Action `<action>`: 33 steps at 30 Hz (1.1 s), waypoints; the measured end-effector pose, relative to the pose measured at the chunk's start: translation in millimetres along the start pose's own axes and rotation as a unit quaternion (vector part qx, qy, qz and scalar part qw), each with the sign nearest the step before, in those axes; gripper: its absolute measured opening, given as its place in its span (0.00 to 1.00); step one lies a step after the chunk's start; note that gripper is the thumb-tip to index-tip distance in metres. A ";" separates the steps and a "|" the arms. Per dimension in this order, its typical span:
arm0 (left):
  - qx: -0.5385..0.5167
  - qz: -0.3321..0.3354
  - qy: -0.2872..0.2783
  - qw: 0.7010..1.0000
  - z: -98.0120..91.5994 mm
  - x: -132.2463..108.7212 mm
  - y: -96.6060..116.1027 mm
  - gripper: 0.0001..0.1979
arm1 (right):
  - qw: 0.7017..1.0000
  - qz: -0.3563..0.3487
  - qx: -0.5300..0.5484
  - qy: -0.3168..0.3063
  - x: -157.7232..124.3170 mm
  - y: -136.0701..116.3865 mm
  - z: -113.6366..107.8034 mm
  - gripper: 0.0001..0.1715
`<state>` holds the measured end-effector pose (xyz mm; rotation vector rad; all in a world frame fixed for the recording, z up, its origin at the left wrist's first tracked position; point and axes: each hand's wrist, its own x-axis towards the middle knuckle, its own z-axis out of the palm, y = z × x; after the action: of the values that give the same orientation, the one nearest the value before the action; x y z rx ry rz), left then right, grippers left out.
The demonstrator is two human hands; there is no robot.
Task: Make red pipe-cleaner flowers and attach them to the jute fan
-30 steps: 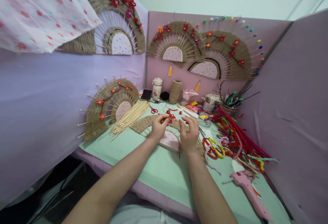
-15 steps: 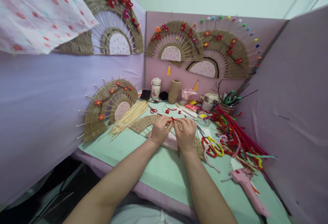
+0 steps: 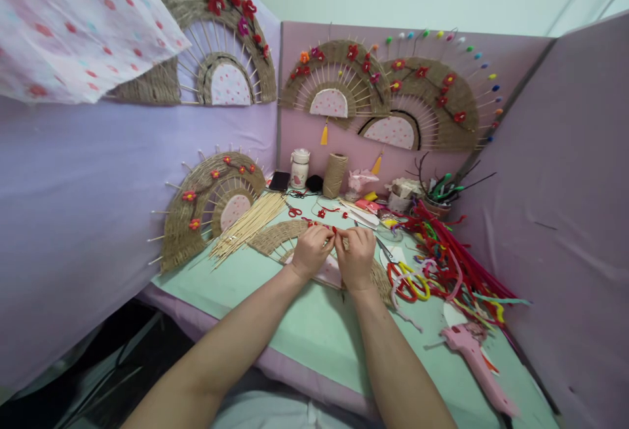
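Note:
Both hands meet over a half-round twine fan that lies on the table. Between the fingertips is a small red pipe-cleaner piece. My left hand pinches it from the left, thumb and forefinger together. My right hand pinches it from the right, its fingers curled. Behind the hands lie small red pipe-cleaner flowers. The fan's pink dotted centre shows between the wrists, and the hands cover part of its ribs.
At right are red-and-yellow scissors, a heap of pipe cleaners and a pink glue gun. Thin sticks lie at left beside a finished-looking fan. A twine spool and a white jar stand behind.
The fingertips have shifted slightly around the red piece, and my left hand has moved a little to the right. The other things lie as before.

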<state>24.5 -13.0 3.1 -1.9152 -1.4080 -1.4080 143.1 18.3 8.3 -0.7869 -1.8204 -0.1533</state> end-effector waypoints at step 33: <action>-0.657 -0.421 -0.210 0.589 -13.4 6.5 -23.5 0.14 | 0.664 0.439 0.557 -0.235 12.7 10.5 -8.0 0.14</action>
<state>-2.6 -9.9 8.8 -2.5218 -1.7614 -3.3696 153.2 28.3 19.8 -0.6816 -1.3402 1.7806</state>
